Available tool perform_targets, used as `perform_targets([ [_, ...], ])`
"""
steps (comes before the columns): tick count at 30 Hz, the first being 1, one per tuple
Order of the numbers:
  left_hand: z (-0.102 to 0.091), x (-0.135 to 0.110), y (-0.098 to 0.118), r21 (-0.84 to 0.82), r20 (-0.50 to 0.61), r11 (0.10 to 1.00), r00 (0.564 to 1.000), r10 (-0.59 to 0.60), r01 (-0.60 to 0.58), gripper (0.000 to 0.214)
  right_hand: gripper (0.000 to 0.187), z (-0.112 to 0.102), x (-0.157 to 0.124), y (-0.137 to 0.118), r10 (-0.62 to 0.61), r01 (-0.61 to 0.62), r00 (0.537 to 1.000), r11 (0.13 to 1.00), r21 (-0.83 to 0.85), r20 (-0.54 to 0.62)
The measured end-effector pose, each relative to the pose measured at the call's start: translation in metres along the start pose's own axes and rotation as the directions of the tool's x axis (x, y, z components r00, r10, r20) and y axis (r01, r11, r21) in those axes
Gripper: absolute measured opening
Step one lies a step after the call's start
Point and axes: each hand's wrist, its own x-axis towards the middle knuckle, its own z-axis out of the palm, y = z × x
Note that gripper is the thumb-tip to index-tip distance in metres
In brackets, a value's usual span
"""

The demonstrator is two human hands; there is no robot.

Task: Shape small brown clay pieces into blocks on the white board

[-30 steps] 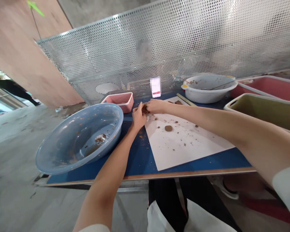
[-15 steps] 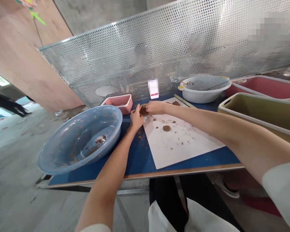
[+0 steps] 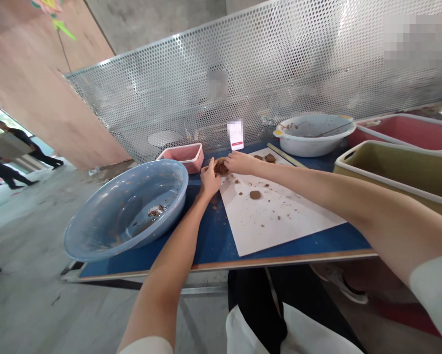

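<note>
My left hand (image 3: 210, 179) and my right hand (image 3: 238, 162) are both closed on a rough brown lump of clay (image 3: 221, 167), one from each side. It is held at the far left corner of a white board (image 3: 250, 231). Brown crumbs lie scattered over the board, along with a flat round clay piece (image 3: 255, 195). Farther back, beyond my right forearm, are more brown clay pieces (image 3: 270, 158). My fingers partly cover the lump.
Left of my arm stands a large blue basin (image 3: 91, 248) with wet brown residue. A small pink tub (image 3: 196, 160), a lit phone (image 3: 237, 135), a stick (image 3: 285, 155) and a white basin (image 3: 311, 146) line the back. Olive (image 3: 397, 177) and pink bins are right. People walk at far left.
My hands stay on the clay lump with only a slight shift of the fingers. The view has moved a little, and a person carrying a large panel has come into sight at far left.
</note>
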Motion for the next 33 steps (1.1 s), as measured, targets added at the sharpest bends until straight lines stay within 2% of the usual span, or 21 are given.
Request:
perform_targets([
  [9, 0.002, -0.001, -0.001, 0.011, -0.028, 1.000, 1.000, 0.013, -0.012, 0.089, 0.038, -0.002, 0.004, 0.007, -0.070, 0.069, 0.997, 0.997, 0.029, 0.035],
  [15, -0.002, -0.003, 0.003, 0.052, -0.046, 0.998, 0.999, -0.027, 0.029, 0.088, 0.031, -0.015, 0.001, 0.014, -0.062, 0.055, 0.996, 0.992, 0.115, 0.059],
  [19, -0.004, -0.005, 0.009, 0.080, -0.022, 0.995, 0.998, -0.057, 0.059, 0.087, 0.033, -0.029, -0.002, 0.006, 0.096, -0.098, 0.995, 0.979, 0.177, 0.018],
  [22, -0.006, -0.006, 0.014, 0.055, -0.029, 0.996, 0.997, -0.071, 0.073, 0.084, 0.045, -0.041, -0.010, -0.007, 0.264, -0.261, 0.964, 0.942, 0.212, 0.012],
  [24, -0.008, -0.007, 0.016, 0.026, -0.036, 0.998, 0.998, -0.060, 0.061, 0.084, 0.049, -0.051, -0.021, -0.017, 0.325, -0.319, 0.946, 0.916, 0.245, 0.016],
  [30, -0.014, -0.008, 0.027, 0.067, 0.005, 0.994, 0.996, -0.089, 0.089, 0.083, 0.053, -0.085, -0.073, -0.040, 0.435, -0.405, 0.900, 0.800, 0.444, 0.036],
  [33, -0.017, -0.008, 0.033, 0.092, 0.025, 0.990, 0.994, -0.111, 0.108, 0.082, 0.047, -0.098, -0.107, -0.043, 0.508, -0.427, 0.861, 0.735, 0.527, -0.012],
])
